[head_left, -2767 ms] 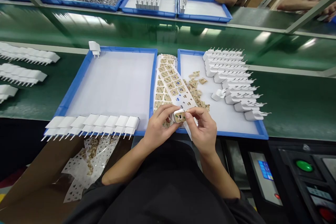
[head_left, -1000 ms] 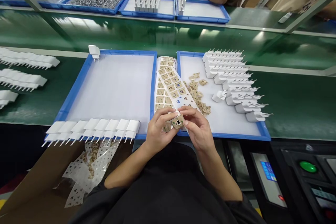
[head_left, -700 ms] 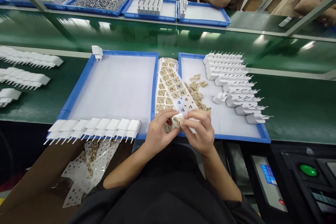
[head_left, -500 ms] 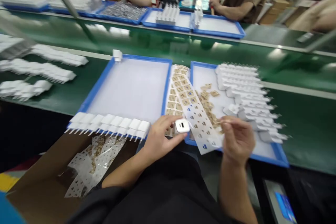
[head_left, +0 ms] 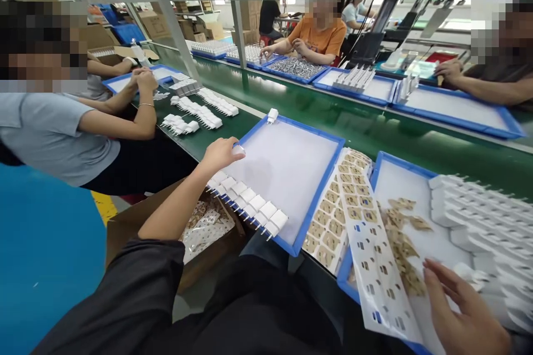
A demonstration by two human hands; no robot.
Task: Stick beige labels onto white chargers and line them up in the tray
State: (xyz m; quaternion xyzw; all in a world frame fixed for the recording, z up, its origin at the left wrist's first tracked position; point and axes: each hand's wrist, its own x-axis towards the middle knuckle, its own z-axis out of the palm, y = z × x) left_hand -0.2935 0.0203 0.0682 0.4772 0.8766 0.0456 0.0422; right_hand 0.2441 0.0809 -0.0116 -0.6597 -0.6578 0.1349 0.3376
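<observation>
My left hand (head_left: 220,155) is closed around a white charger plug (head_left: 239,150), mostly hidden by the fingers, at the left rim of a blue-edged tray (head_left: 287,155). Just below it, a row of white charger plugs (head_left: 250,202) lies along the near rim, prongs toward me. My right hand (head_left: 462,305) hovers over the right tray (head_left: 403,169), thumb and fingers apart, nothing visible between them. Close to its fingertips are brown peeled sticker pieces (head_left: 402,249) and stacked rows of charger plugs (head_left: 478,222). A partly used sticker sheet (head_left: 375,255) lies across that tray's left rim.
More sticker sheets (head_left: 328,222) lie between the trays. One charger plug (head_left: 272,116) sits on the left tray's far corner. A cardboard box (head_left: 137,222) with used sheets stands below. A co-worker (head_left: 54,127) sits at left; others work across the green belt (head_left: 266,91).
My left hand has carried its charger plug leftward to the tray's left rim. My right hand has opened and moved toward the stacked plugs. The view has swung left.
</observation>
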